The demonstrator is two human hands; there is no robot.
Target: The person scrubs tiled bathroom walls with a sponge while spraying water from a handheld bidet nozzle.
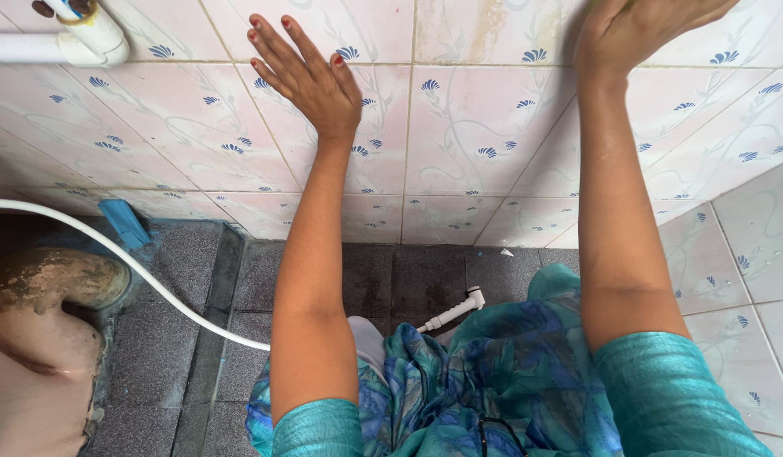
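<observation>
My left hand (307, 76) rests flat against the pink tiled wall (459, 169), fingers spread, holding nothing. My right hand (637, 30) is higher up at the frame's top edge, pressed on the same wall; its fingers are partly cut off, and a sliver of something greenish shows under it, too little to identify. Both forearms reach up from teal sleeves (679, 398).
A white hose (146, 279) curves across the dark floor tiles (188, 338) to a white nozzle (459, 309) near my teal patterned clothing. A white pipe (70, 42) runs along the wall at top left. A stained pink fixture (36, 338) sits at lower left, with a blue object (125, 222) by the wall.
</observation>
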